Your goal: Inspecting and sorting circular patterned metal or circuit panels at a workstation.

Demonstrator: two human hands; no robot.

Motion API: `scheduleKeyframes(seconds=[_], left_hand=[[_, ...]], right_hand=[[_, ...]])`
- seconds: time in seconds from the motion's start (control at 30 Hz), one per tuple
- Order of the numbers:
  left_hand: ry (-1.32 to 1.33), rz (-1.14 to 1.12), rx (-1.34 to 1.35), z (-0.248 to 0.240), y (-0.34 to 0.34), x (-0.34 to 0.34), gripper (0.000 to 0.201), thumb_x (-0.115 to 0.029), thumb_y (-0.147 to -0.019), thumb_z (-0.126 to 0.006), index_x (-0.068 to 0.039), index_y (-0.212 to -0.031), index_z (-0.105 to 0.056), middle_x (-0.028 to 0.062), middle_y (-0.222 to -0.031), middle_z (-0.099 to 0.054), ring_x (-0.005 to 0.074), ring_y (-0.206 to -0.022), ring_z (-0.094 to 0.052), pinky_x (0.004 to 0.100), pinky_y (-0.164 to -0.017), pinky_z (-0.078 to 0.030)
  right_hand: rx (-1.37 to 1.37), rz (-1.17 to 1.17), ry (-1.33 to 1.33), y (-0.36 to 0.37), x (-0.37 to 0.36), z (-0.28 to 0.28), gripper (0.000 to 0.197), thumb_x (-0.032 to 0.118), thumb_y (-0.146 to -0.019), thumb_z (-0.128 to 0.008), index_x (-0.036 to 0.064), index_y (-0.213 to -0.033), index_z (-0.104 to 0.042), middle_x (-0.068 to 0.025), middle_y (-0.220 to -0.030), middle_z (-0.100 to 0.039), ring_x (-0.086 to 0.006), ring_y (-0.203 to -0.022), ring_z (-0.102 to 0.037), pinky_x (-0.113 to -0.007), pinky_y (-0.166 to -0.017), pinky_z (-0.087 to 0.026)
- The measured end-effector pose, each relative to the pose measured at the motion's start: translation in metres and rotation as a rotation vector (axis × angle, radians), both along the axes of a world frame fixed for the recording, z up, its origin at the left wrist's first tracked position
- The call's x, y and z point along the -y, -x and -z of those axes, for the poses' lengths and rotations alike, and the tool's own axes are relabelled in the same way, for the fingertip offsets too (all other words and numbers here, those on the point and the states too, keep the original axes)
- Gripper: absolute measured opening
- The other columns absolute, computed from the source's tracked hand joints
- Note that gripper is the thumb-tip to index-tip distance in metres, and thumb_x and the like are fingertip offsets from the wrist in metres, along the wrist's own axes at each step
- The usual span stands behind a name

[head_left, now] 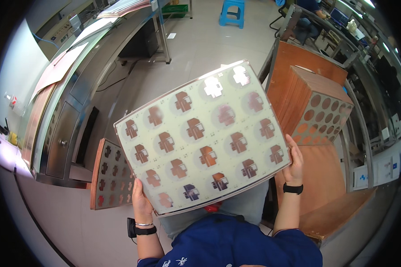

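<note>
A large pale-green circuit board panel (209, 143) with rows of copper-coloured shapes is held tilted in front of my body. My left hand (142, 204) grips its lower left edge, the thumb along the side. At the right edge, my right hand (294, 162) is closed round the lower corner, its fingers partly behind the panel. Whether it is one panel or several together, I cannot tell. Left of it, a stack of similar panels (103, 178) leans by the desk. To the right, a thick stack of panels with round copper spots (317, 116) rests on a rack.
A metal desk with a drawer (63, 143) and sheets on top runs along the left. The brown-boarded rack (323, 171) stands close at my right. A blue stool (232, 13) is on the floor ahead. Another person (310, 26) sits at the far right.
</note>
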State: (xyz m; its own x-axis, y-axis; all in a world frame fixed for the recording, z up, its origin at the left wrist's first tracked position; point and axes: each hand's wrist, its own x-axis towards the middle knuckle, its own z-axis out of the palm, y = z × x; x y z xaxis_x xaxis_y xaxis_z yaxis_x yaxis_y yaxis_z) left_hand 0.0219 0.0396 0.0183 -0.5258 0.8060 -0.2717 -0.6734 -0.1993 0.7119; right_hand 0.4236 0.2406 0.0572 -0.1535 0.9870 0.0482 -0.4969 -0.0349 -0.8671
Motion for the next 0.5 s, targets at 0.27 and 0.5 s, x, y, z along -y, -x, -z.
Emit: scheduleKeyframes(seconds=[0.27,0.5], left_hand=[[0.120,-0.035,-0.264,-0.006,0.018,0.008,0.037,-0.031,-0.098,-0.043,-0.001,-0.119,-0.049,0.0075,-0.114,-0.058,0.0145,-0.102,-0.056,0.0294,-0.085,-0.048],[0.013,-0.174,-0.470,-0.021,0.023,0.004,0.024,-0.024,-0.098,-0.045,-0.004,-0.110,-0.052,0.0048,-0.105,-0.060,0.0120,-0.099,-0.056,0.0268,-0.086,-0.046]], right_hand=[[0.248,-0.214,-0.059,0.003,-0.006,-0.011,0.059,0.035,-0.095,-0.047,-0.0094,-0.133,-0.035,-0.0142,-0.121,-0.055,-0.0168,-0.109,-0.054,-0.025,-0.089,-0.043],[0.277,-0.100,-0.166,0.004,-0.011,-0.012,0.028,0.016,-0.095,-0.050,0.0006,-0.118,-0.050,-0.0014,-0.100,-0.059,-0.0077,-0.090,-0.053,-0.023,-0.082,-0.043]])
